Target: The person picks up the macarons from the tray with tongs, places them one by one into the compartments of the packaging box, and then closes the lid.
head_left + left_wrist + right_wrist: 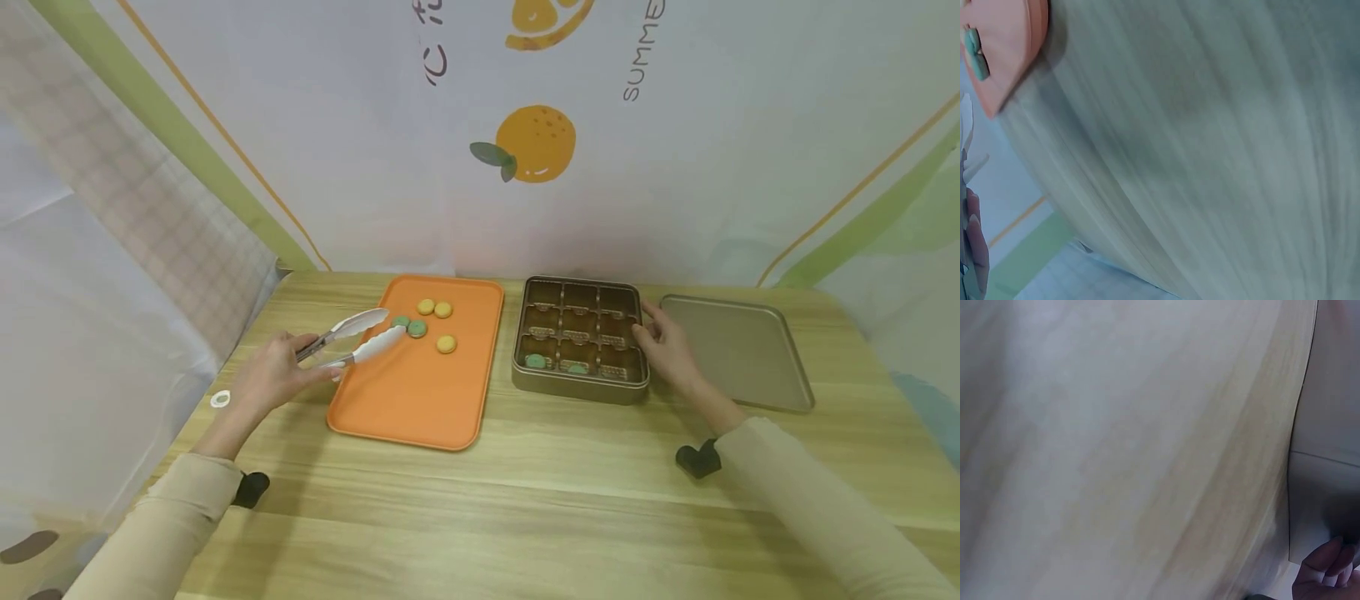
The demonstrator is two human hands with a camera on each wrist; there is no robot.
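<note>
Green cookies (417, 329) on tray (412, 400), just beside tips of tongs (378, 343); contact, can't tell. Probably light, brittle, easily dented: best taken low round the sides, gently. Tongs pinched in left hand (273, 371), tips apart. Right hand (667, 346) gripping tin (577, 390) at right edge. Low tray rim, higher tin wall; strip of table (501, 404) between, room for crossing.

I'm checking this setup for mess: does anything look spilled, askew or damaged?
Nothing stands out: the macarons lie on the orange tray or in the divided box, with no spill or visible damage.
</note>
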